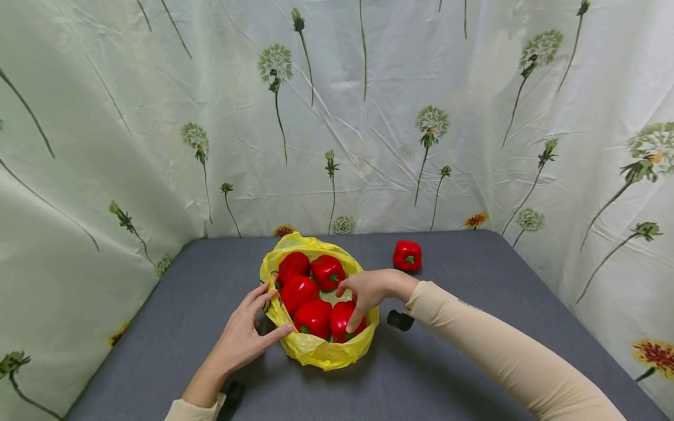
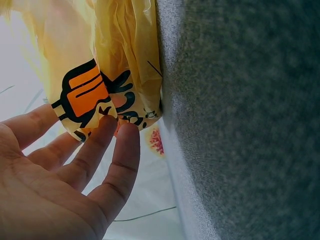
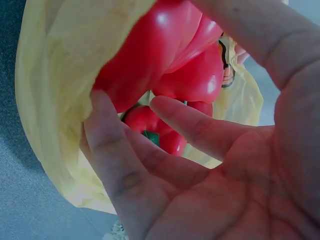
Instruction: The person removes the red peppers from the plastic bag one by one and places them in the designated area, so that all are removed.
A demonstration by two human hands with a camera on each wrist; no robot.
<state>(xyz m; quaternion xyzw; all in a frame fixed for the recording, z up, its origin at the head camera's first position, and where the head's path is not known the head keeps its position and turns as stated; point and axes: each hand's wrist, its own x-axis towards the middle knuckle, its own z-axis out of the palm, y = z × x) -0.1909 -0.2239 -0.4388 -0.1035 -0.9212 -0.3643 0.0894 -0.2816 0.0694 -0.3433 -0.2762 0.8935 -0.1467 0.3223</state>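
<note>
A yellow plastic bag point(image 1: 326, 354) stands with its mouth wide, holding several red bell peppers point(image 1: 298, 292). My right hand point(image 1: 365, 290) reaches in over its right side. The thumb lies over the front-right bell pepper point(image 1: 341, 318), while the other fingers spread loosely beside it in the right wrist view. At the bag's left side is my left hand point(image 1: 244, 327), fingers extended and spread. In the left wrist view its fingertips point(image 2: 131, 137) touch the printed plastic of the bag.
Another red bell pepper point(image 1: 407, 255) sits on the grey table point(image 1: 447, 362), behind and right of the bag. A pale curtain point(image 1: 368, 146) with a dandelion print hangs behind the table and along its sides.
</note>
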